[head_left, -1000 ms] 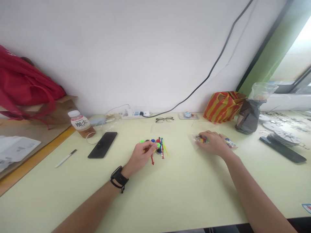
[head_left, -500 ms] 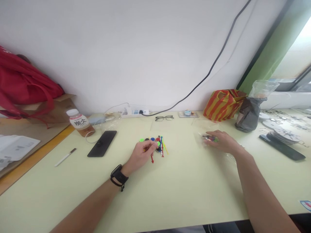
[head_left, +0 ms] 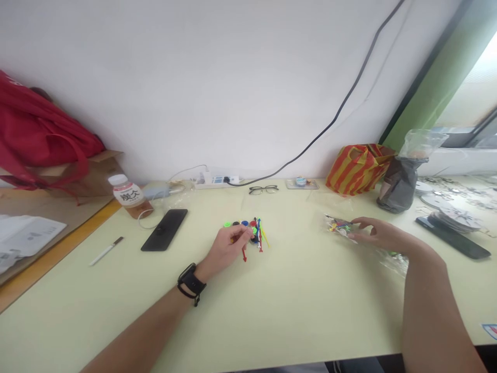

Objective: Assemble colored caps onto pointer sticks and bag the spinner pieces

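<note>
My left hand (head_left: 230, 243) is closed in a pinch over a small group of coloured plastic pieces; what its fingertips hold, if anything, is hidden. Beside the fingertips lie a green disc (head_left: 227, 225), a blue disc (head_left: 244, 224) and a red disc (head_left: 253, 223). Thin arrow-shaped pieces, among them a yellow one (head_left: 264, 234), lie just right of that hand, and a red arrow (head_left: 244, 255) pokes out below it. Farther right, a clear plastic bag (head_left: 337, 226) with small coloured pieces lies flat. My right hand (head_left: 382, 237) is at its right end, thumb and fingers apart.
Another clear bag (head_left: 396, 261) lies under my right forearm. A black phone (head_left: 164, 230), a pen (head_left: 106, 251) and a tilted bottle (head_left: 131, 197) are on the left. Glasses (head_left: 263, 190) and a power strip (head_left: 217, 180) are along the wall; a striped bag (head_left: 355, 170) stands right.
My right hand has drawn back to the right and its fingers have parted, uncovering more of the clear bag. My left hand has stayed in place.
</note>
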Demonstrator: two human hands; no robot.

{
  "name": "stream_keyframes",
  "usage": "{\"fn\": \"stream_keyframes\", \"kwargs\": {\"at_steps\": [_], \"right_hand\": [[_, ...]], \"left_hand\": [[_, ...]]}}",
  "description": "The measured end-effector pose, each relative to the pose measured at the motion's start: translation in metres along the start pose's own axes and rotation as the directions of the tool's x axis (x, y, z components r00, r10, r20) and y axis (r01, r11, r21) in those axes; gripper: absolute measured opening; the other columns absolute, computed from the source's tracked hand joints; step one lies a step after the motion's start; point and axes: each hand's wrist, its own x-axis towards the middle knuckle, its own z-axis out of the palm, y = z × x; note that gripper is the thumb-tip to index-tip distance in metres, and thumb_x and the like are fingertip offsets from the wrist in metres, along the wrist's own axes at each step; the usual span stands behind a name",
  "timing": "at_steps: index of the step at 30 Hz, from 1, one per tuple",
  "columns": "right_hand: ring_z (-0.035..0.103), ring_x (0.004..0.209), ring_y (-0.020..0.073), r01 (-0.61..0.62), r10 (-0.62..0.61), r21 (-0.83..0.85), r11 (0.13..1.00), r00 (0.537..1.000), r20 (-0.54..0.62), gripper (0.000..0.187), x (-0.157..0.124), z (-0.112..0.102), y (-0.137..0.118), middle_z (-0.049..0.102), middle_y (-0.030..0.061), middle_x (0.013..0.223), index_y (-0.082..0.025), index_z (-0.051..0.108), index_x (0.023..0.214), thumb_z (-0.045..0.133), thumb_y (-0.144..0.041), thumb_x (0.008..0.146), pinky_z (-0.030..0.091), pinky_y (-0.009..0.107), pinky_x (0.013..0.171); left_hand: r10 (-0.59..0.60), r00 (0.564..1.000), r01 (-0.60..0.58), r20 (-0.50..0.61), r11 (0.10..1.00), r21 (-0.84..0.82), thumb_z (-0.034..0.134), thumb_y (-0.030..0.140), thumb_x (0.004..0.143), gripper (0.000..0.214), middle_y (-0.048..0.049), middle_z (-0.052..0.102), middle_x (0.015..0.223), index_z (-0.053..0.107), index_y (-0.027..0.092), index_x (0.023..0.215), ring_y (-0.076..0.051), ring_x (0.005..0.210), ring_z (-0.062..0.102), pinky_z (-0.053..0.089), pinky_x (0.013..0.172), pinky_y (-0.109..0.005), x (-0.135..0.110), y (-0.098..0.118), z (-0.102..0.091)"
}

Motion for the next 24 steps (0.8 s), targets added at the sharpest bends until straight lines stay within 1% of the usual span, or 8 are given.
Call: {"fn": "stream_keyframes", "kwargs": {"at_steps": [3,11,13,15,17,19,22,24], "right_hand": [[0.07,0.085,0.0277,-0.042,0.042,0.0,0.999,0.999,0.025,0.077,0.0,-0.001,0.004,0.072,0.0119,0.12,-0.029,0.064,0.132,0.07,-0.075,0.071,0.054,0.039,0.078],[0.071,0.083,0.026,-0.09,0.084,-0.034,0.995,0.987,-0.138,0.059,0.012,-0.002,0.006,0.073,0.0104,0.109,-0.024,0.064,0.122,0.061,-0.065,0.079,0.052,0.039,0.08],[0.071,0.081,0.0261,-0.126,0.128,0.022,0.992,0.98,-0.149,0.059,0.008,-0.004,0.002,0.073,0.0108,0.111,-0.025,0.065,0.12,0.06,-0.069,0.081,0.053,0.04,0.08],[0.072,0.081,0.0268,-0.145,0.158,0.099,0.984,0.978,-0.138,0.066,0.001,-0.005,-0.006,0.072,0.0119,0.114,-0.028,0.063,0.124,0.061,-0.076,0.079,0.054,0.04,0.078],[0.072,0.086,0.0291,-0.12,0.137,0.118,0.986,0.98,-0.143,0.076,-0.005,-0.003,-0.016,0.069,0.0143,0.118,-0.031,0.06,0.132,0.063,-0.082,0.075,0.056,0.041,0.077],[0.071,0.094,0.0313,-0.061,0.072,0.066,0.996,0.982,-0.173,0.083,-0.008,0.001,-0.029,0.064,0.0161,0.122,-0.033,0.057,0.139,0.064,-0.084,0.073,0.057,0.043,0.081],[0.07,0.092,0.0288,-0.001,0.002,0.003,1.0,0.98,-0.201,0.083,-0.007,0.011,-0.046,0.058,0.014,0.125,-0.035,0.055,0.142,0.064,-0.082,0.075,0.057,0.046,0.088],[0.069,0.088,0.0275,-0.022,0.017,-0.02,1.0,0.972,-0.235,0.08,-0.003,0.017,-0.052,0.056,0.0131,0.124,-0.033,0.055,0.141,0.064,-0.079,0.076,0.056,0.046,0.089]], "left_hand": [[0.004,1.0,-0.004,0.0,1.0,0.009,0.055,0.047,0.104,0.04,0.0014,0.056,0.067,0.063,0.016,0.079,-0.011,0.06,0.047,0.037,0.054,-0.021,0.0,-0.001,0.0],[0.013,1.0,-0.013,-0.004,0.999,0.035,0.057,0.048,0.102,0.039,0.0011,0.055,0.067,0.066,0.016,0.081,-0.012,0.06,0.045,0.037,0.054,-0.023,0.002,-0.006,0.001],[0.018,1.0,-0.018,-0.005,0.999,0.034,0.056,0.047,0.102,0.039,0.0007,0.055,0.067,0.066,0.016,0.081,-0.012,0.059,0.045,0.037,0.054,-0.023,0.001,-0.005,0.001],[0.018,1.0,-0.018,-0.005,0.999,0.033,0.056,0.047,0.102,0.039,0.0006,0.055,0.067,0.066,0.016,0.08,-0.012,0.059,0.046,0.038,0.054,-0.023,0.001,-0.003,0.0],[0.012,1.0,-0.013,0.005,1.0,0.027,0.056,0.047,0.102,0.039,0.0004,0.056,0.067,0.067,0.016,0.081,-0.012,0.059,0.047,0.04,0.054,-0.022,0.0,-0.001,0.0],[0.01,1.0,-0.01,0.017,1.0,0.016,0.056,0.048,0.102,0.04,0.0001,0.056,0.066,0.068,0.016,0.081,-0.013,0.059,0.049,0.042,0.054,-0.022,0.0,0.002,0.001],[0.014,1.0,-0.014,0.023,1.0,0.01,0.056,0.048,0.102,0.04,-0.0002,0.055,0.066,0.068,0.016,0.08,-0.013,0.06,0.05,0.044,0.053,-0.022,0.0,0.004,0.001],[0.017,1.0,-0.017,0.02,1.0,0.016,0.057,0.047,0.102,0.04,0.0002,0.054,0.066,0.068,0.017,0.079,-0.013,0.059,0.049,0.043,0.053,-0.022,0.0,0.004,0.001]]}}
